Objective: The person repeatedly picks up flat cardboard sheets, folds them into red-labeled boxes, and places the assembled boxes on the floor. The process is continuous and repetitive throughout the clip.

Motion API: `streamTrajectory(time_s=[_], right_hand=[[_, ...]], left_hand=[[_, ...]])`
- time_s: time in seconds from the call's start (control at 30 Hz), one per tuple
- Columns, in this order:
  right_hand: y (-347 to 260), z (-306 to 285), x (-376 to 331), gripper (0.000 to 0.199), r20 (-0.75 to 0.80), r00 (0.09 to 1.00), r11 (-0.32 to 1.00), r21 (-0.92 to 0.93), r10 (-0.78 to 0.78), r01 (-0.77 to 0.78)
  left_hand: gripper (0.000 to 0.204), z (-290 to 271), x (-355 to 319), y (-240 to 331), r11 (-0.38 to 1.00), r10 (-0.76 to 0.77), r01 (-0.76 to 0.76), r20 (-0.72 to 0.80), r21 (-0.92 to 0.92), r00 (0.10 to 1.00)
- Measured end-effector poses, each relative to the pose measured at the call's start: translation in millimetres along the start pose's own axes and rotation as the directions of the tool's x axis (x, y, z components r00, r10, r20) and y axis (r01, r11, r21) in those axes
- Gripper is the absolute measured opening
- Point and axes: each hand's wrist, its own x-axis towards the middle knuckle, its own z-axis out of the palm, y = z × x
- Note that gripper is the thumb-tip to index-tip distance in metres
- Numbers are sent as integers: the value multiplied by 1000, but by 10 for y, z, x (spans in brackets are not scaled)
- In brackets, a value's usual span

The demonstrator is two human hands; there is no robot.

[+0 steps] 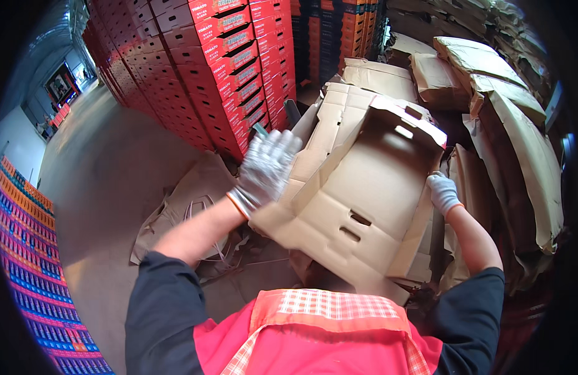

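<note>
In front of me is a partly folded cardboard box [370, 181], plain brown inside with a bit of red outside. Its far end and side walls stand up, while the near end flap with two slots lies unfolded. My right hand [443, 192], in a grey-white glove, grips the box's right wall. My left hand [268, 165], gloved too and slightly blurred, is raised beside the left wall with its fingers stretched out. A small green thing [259, 130] shows at its fingertips; I cannot tell whether the hand touches it. Flat cardboard sheets [329, 125] lie beneath and behind the box.
Tall stacks of red boxes [233, 69] rise at the far left. Paper-wrapped bundles [514, 156] are piled at the right. Crumpled brown paper [176, 206] and straps lie on the floor at the left. Colourful stacked boxes [35, 269] line the left edge.
</note>
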Motion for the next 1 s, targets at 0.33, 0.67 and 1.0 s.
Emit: streamTrajectory(time_s=[0.33,0.67,1.0], right_hand=[[-778,-540,-1352,73,-31,882,831,320,-470,454],[-496,-1069,-1262,39,-150,978,843,498,-146,202],[-769,-1163,-1750,72,609,582,752,659,-539,8]], left_hand=[[31,940,280,325,538,823,-628,189,-562,536],[43,258,597,459,660,420,-187,151,-728,895],[48,-240,160,165,555,799,265,594,-789,94]])
